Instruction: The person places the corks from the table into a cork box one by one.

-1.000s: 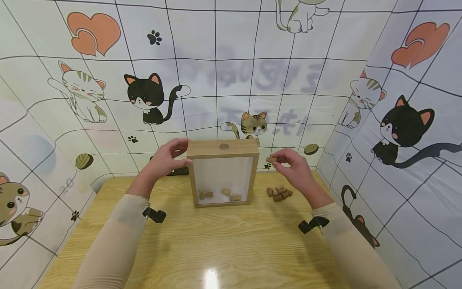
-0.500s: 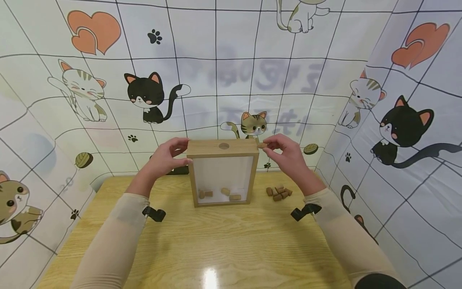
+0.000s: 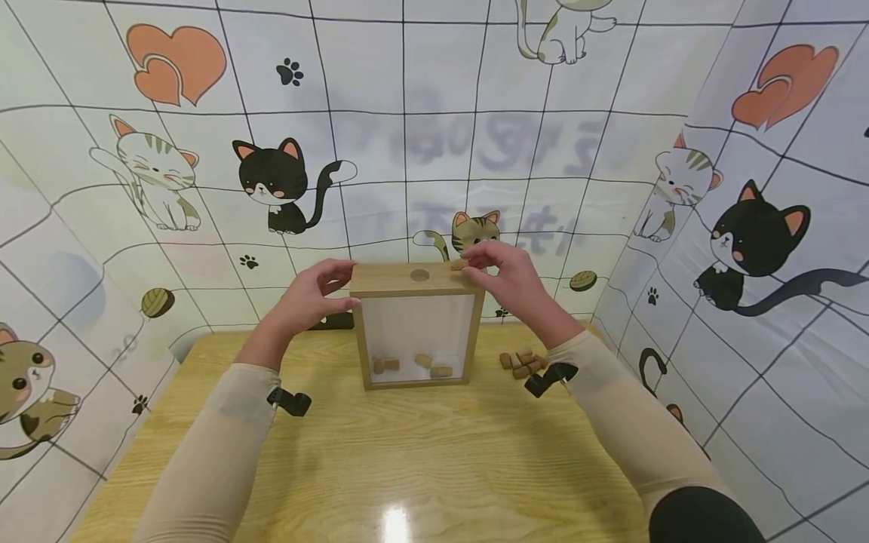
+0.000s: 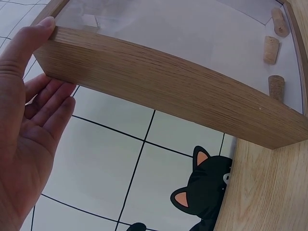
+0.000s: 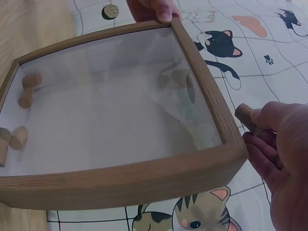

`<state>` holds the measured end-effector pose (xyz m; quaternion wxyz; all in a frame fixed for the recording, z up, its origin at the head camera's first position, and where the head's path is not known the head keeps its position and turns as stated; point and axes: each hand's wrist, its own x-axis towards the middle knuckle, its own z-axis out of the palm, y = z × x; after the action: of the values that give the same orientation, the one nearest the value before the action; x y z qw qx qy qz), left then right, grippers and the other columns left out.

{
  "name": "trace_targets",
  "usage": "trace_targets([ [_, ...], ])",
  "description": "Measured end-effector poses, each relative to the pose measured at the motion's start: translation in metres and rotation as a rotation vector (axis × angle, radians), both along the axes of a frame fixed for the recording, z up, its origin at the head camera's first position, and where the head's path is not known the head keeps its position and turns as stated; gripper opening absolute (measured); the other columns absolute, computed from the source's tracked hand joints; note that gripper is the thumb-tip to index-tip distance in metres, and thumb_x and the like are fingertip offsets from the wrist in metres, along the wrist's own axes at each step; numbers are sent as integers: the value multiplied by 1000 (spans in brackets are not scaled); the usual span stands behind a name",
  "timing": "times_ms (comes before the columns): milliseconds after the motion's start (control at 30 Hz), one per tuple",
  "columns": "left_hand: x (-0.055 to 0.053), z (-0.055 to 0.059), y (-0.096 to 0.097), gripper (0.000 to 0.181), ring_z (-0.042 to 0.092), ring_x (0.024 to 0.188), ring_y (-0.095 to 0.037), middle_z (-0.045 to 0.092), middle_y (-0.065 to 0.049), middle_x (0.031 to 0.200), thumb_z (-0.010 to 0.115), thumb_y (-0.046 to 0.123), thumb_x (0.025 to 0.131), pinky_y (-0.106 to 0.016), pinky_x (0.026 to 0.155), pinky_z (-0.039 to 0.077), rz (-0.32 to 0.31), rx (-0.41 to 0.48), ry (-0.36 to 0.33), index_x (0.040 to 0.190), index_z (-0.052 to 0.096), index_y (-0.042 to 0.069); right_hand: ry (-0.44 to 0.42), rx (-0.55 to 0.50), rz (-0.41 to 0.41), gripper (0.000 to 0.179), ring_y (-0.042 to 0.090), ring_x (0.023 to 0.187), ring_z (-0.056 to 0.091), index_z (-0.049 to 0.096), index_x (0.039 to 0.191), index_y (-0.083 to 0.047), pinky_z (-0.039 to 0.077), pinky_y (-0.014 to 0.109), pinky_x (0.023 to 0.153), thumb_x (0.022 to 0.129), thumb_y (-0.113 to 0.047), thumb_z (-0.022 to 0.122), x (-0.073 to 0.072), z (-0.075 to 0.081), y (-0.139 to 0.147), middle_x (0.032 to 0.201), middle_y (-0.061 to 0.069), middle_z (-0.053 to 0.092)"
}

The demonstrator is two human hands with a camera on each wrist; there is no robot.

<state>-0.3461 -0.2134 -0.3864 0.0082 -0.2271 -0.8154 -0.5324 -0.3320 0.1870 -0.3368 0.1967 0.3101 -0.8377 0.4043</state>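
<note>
The right hand (image 3: 512,283) pinches a cork (image 3: 458,265) between thumb and fingers, and it has travelled. A second ago hand and cork were out to the right of the wooden box (image 3: 417,332), lower than its top; half a second ago they were level with its upper right corner. Now the cork is over the right end of the box's top, near the round hole (image 3: 419,275) but apart from it. Whether the cork touches the wood cannot be told. In the right wrist view it juts out past the fingertips, close to the box's corner.

The left hand (image 3: 311,296) has hardly changed: it grips the upper left corner of the box, thumb on the front edge, fingers round behind the side panel. The box stands upright on the table (image 3: 407,452), in the same place as before. Behind its clear front, four corks (image 3: 441,372) lie along the bottom as they did, two at the left and two right of the middle.

The pile of loose corks (image 3: 521,363) stays to the right of the box, though the right sleeve (image 3: 624,422) now overlaps its far edge. The right hand also covers part of the printed striped cat (image 3: 468,226) on the backdrop (image 3: 366,90), which showed more fully earlier.
</note>
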Motion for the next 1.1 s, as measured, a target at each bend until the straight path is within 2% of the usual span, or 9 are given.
trace_targets([
  [267, 1, -1, 0, 75, 49, 154, -38, 58, -18, 151, 89, 10, 96, -46, 123, 49, -18, 20, -19, 161, 52, 6, -58, 57, 44, 22, 22, 107, 76, 78, 127, -7, 66, 43, 92, 105, -11, 79, -8, 7, -22, 119, 5, 76],
  [567, 1, -2, 0, 77, 47, 156, -37, 56, -17, 154, 89, 12, 97, -45, 124, 47, -39, 39, -29, 162, 49, 5, -43, 107, 98, 22, 21, 106, 74, 78, 126, -4, 65, 39, 95, 104, -8, 79, -14, 12, -35, 118, 5, 74],
  [733, 1, -3, 1, 75, 49, 154, -37, 57, -18, 152, 88, 8, 97, -47, 127, 44, -49, 59, -19, 162, 49, 4, -71, 124, 116, 21, 19, 106, 74, 78, 125, -5, 65, 35, 95, 104, -7, 79, -16, 13, -41, 118, 4, 73],
  [900, 1, -4, 2, 75, 50, 153, -36, 58, -18, 151, 88, 7, 96, -49, 128, 42, -46, 67, -16, 161, 50, 4, -97, 147, 125, 23, 22, 107, 74, 77, 126, -4, 65, 37, 94, 103, -6, 79, -18, 13, -45, 120, 7, 74],
  [1100, 1, -4, 1, 77, 50, 153, -36, 58, -17, 152, 89, 10, 96, -44, 127, 45, -38, 62, -17, 162, 49, 5, -107, 192, 130, 24, 23, 106, 75, 77, 127, -3, 66, 38, 92, 103, -7, 80, -18, 16, -50, 118, 8, 76],
])
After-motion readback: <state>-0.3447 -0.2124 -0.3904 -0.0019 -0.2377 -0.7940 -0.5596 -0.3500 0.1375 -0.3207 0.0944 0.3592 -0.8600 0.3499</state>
